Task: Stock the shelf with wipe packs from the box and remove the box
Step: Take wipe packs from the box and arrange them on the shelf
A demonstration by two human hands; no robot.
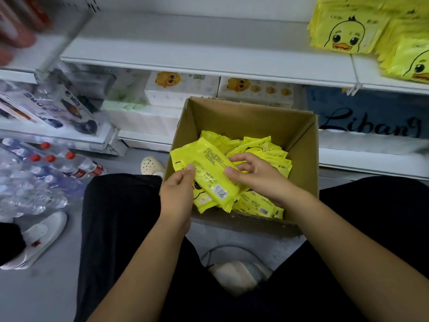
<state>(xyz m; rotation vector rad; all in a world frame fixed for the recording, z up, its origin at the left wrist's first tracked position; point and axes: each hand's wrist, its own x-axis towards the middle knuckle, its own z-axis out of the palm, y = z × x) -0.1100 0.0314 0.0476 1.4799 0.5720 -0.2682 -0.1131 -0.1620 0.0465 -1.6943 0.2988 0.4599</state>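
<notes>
An open brown cardboard box (253, 117) stands on the floor between my knees, holding several yellow wipe packs (262, 147). Over its near left corner I hold a small stack of yellow packs (211, 168), back side up with a barcode showing. My left hand (177, 194) grips the stack's left edge, thumb on top. My right hand (253, 174) pinches its right side, fingers curled over it. On the white shelf (209, 66) above, stocked yellow duck-face packs (348, 31) lie at the right.
Tissue packs (183, 89) fill the lower shelf behind the box. Shrink-wrapped water bottles (41, 173) lie on the floor at left. A white shoe (37, 238) of another person is at lower left. A blue "Libang" package (371, 117) sits right of the box.
</notes>
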